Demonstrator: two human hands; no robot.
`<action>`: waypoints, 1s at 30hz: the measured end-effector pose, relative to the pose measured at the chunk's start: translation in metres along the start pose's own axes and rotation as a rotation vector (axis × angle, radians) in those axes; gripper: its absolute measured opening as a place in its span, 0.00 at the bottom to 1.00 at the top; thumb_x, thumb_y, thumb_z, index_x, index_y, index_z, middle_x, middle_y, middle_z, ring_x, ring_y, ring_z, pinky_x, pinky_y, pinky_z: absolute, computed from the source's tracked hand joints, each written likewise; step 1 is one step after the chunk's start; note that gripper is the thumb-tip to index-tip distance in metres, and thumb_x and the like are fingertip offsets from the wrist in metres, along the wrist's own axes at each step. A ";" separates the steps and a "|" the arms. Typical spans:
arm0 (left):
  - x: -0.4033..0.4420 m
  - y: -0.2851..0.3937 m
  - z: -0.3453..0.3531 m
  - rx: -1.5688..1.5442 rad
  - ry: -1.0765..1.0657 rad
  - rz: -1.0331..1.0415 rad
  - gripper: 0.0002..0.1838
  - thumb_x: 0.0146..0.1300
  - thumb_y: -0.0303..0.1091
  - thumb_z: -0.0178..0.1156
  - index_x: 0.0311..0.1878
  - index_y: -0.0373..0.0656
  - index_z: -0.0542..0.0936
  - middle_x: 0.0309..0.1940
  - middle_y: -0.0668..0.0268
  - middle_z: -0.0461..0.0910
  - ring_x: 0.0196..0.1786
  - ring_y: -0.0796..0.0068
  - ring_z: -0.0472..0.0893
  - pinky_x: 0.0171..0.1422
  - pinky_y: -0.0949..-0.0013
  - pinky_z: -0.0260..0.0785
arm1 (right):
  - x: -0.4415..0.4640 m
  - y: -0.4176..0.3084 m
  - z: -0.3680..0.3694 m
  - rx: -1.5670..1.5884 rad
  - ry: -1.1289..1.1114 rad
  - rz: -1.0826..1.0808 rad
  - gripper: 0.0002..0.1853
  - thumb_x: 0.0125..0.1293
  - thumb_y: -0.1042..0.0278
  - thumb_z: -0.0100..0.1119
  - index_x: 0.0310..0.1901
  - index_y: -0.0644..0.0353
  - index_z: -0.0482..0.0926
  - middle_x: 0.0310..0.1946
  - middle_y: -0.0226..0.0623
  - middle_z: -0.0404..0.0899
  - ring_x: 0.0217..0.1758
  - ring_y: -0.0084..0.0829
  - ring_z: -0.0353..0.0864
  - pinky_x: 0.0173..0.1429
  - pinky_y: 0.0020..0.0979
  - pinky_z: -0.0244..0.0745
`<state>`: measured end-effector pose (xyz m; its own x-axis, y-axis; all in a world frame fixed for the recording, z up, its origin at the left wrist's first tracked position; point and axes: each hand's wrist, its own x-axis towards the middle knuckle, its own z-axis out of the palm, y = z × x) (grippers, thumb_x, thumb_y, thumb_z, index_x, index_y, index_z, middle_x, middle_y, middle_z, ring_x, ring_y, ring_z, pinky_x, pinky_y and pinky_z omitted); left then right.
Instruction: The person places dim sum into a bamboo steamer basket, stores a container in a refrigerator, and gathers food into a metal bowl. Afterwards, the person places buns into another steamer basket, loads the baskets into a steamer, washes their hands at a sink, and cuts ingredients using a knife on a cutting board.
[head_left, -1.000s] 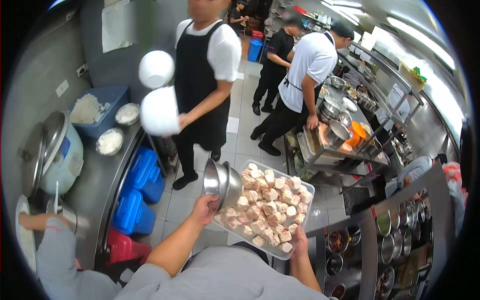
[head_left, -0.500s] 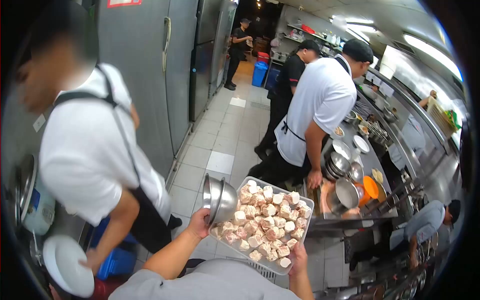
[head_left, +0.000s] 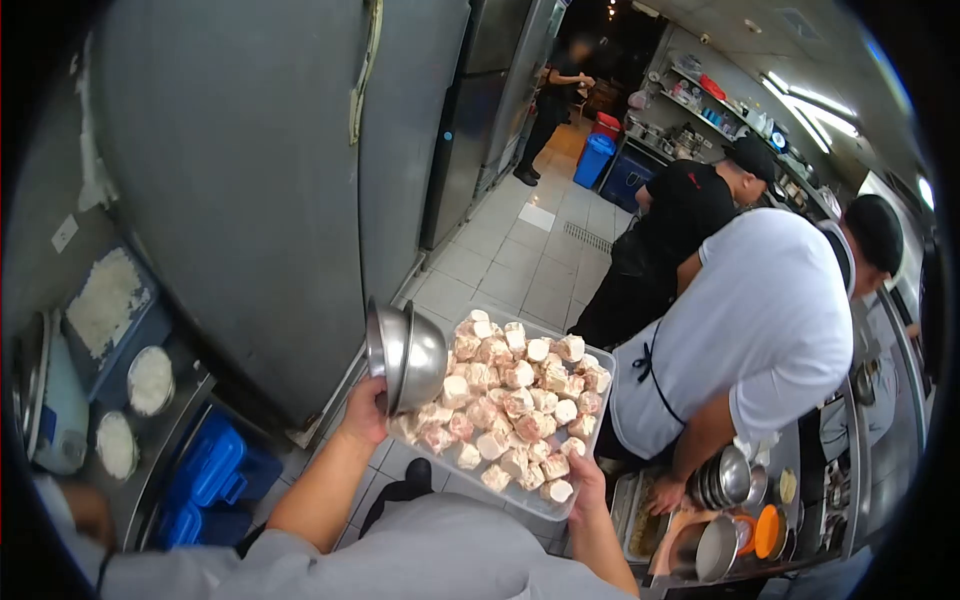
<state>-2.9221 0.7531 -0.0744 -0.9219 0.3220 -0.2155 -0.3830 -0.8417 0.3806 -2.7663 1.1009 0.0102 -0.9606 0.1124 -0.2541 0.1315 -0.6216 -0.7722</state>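
Note:
My left hand (head_left: 367, 411) grips two nested metal bowls (head_left: 424, 362), tipped on their side against the left edge of a clear plastic tray. That tray (head_left: 604, 366) is in front of me, and my right hand (head_left: 588, 486) holds its near right corner. Chunky, pale, stubby food pieces (head_left: 516, 409) with pinkish-brown sides fill it in a loose heap. The bowls' rims face left, and the bowls cover part of the tray's left side. Whether my left fingers also support the tray is hidden.
At right, a co-worker in white (head_left: 740, 310) leans over a counter beside stacked bowls (head_left: 722, 478). Beyond stands a person in black (head_left: 690, 215). Tall grey cabinets (head_left: 250, 150) line the left, above blue bins (head_left: 215, 460). A tiled aisle (head_left: 480, 265) leads ahead.
My view has turned left and moved up the aisle. The co-worker at the left has mostly passed out of view, lower left. Tray and bowls stay in my hands.

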 end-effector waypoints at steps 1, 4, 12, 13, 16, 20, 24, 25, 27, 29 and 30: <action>0.032 0.003 0.004 0.019 -0.011 -0.032 0.21 0.72 0.33 0.51 0.61 0.31 0.79 0.55 0.51 0.85 0.55 0.56 0.87 0.62 0.55 0.82 | 0.029 -0.005 0.000 0.033 0.005 0.012 0.40 0.67 0.68 0.62 0.79 0.62 0.58 0.69 0.49 0.75 0.71 0.49 0.77 0.75 0.49 0.74; 0.119 0.005 0.027 0.007 0.034 -0.078 0.21 0.72 0.33 0.50 0.62 0.31 0.78 0.55 0.50 0.85 0.53 0.56 0.88 0.60 0.55 0.83 | 0.096 -0.026 -0.001 -0.072 0.045 -0.134 0.41 0.64 0.71 0.62 0.79 0.61 0.59 0.71 0.49 0.72 0.72 0.48 0.76 0.75 0.49 0.74; 0.314 0.006 0.112 0.095 -0.109 -0.092 0.21 0.75 0.36 0.51 0.62 0.33 0.79 0.55 0.53 0.86 0.55 0.59 0.87 0.62 0.58 0.81 | 0.254 -0.099 -0.034 0.096 0.000 -0.192 0.41 0.58 0.63 0.61 0.75 0.62 0.64 0.70 0.56 0.72 0.71 0.53 0.76 0.75 0.52 0.73; 0.306 0.009 0.112 0.089 -0.132 -0.080 0.21 0.74 0.35 0.52 0.63 0.33 0.79 0.54 0.53 0.86 0.55 0.60 0.87 0.62 0.59 0.81 | 0.242 -0.091 -0.028 0.139 0.007 -0.181 0.41 0.57 0.63 0.61 0.74 0.65 0.64 0.71 0.58 0.71 0.71 0.55 0.76 0.76 0.53 0.72; 0.442 0.020 0.133 0.053 -0.211 -0.075 0.20 0.75 0.34 0.52 0.63 0.33 0.79 0.55 0.53 0.86 0.55 0.61 0.87 0.63 0.59 0.80 | 0.369 -0.119 -0.064 0.209 -0.032 -0.011 0.42 0.58 0.67 0.61 0.75 0.70 0.62 0.70 0.57 0.73 0.69 0.54 0.78 0.74 0.52 0.74; 0.638 0.081 0.116 0.161 -0.159 -0.070 0.22 0.78 0.39 0.49 0.62 0.32 0.79 0.58 0.54 0.85 0.59 0.60 0.85 0.68 0.56 0.77 | 0.569 -0.105 -0.041 0.218 -0.053 0.027 0.41 0.55 0.68 0.62 0.74 0.70 0.65 0.67 0.53 0.75 0.70 0.52 0.77 0.75 0.52 0.73; 0.718 0.115 0.117 0.133 -0.180 -0.078 0.20 0.75 0.38 0.57 0.61 0.35 0.81 0.58 0.56 0.85 0.60 0.60 0.84 0.69 0.54 0.77 | 0.652 -0.115 0.003 0.276 -0.016 -0.063 0.42 0.53 0.66 0.60 0.73 0.69 0.66 0.67 0.52 0.76 0.69 0.51 0.78 0.74 0.49 0.74; 0.734 0.127 0.112 0.073 -0.231 -0.068 0.19 0.73 0.38 0.63 0.60 0.38 0.82 0.57 0.57 0.85 0.59 0.62 0.84 0.69 0.55 0.77 | 0.673 -0.114 0.011 0.290 0.001 -0.102 0.42 0.52 0.66 0.59 0.73 0.68 0.66 0.66 0.52 0.76 0.68 0.51 0.78 0.74 0.48 0.74; 0.745 0.148 0.126 0.066 -0.232 -0.052 0.22 0.73 0.43 0.63 0.63 0.41 0.80 0.60 0.57 0.83 0.63 0.60 0.82 0.71 0.53 0.75 | 0.695 -0.137 0.031 0.277 -0.003 -0.134 0.43 0.52 0.64 0.57 0.73 0.67 0.67 0.65 0.51 0.77 0.67 0.49 0.79 0.73 0.45 0.74; 0.768 0.182 0.154 0.084 -0.238 0.009 0.23 0.73 0.45 0.62 0.65 0.41 0.80 0.61 0.57 0.82 0.64 0.59 0.81 0.71 0.52 0.75 | 0.733 -0.155 0.063 0.288 0.005 -0.133 0.43 0.52 0.64 0.57 0.73 0.68 0.67 0.65 0.51 0.78 0.66 0.49 0.80 0.73 0.45 0.75; 0.781 0.199 0.177 0.002 -0.185 0.034 0.23 0.73 0.42 0.58 0.64 0.38 0.80 0.60 0.55 0.83 0.63 0.58 0.82 0.71 0.52 0.75 | 0.757 -0.162 0.078 0.304 0.018 -0.161 0.43 0.52 0.63 0.57 0.73 0.68 0.67 0.64 0.51 0.78 0.66 0.49 0.80 0.72 0.46 0.75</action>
<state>-3.7284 0.9136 -0.0074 -0.9294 0.3676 -0.0337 -0.3513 -0.8526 0.3868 -3.5338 1.2261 -0.0113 -0.9584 0.2396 -0.1552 -0.1029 -0.7970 -0.5952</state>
